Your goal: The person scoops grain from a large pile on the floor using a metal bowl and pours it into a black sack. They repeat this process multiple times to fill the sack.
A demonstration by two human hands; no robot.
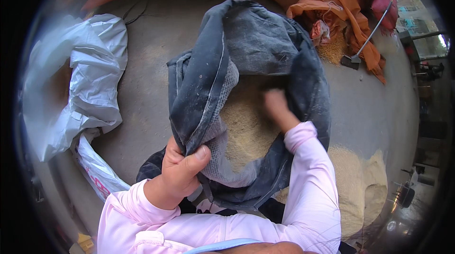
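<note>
A large dark grey cloth bag [199, 87] with a pale mesh-patterned lining stands in front of me, its mouth gaping upward. Inside lies a tan, meal-like powder [245, 133]. My left hand [185, 165] grips the folded rim of the bag at its near left side, thumb on top. My right hand [277, 103] reaches into the bag over the powder, close to the right wall. It is blurred by motion, and a dark patch beyond it hides whether its fingers hold anything.
White woven sacks [96, 76] lie at left. At upper right, an orange sack [316, 1] lies by spilled yellow grain [332, 49] and a long-handled tool [368, 40] with a dark head. A tan powder heap [348, 183] sits on the concrete floor [145, 76] at right.
</note>
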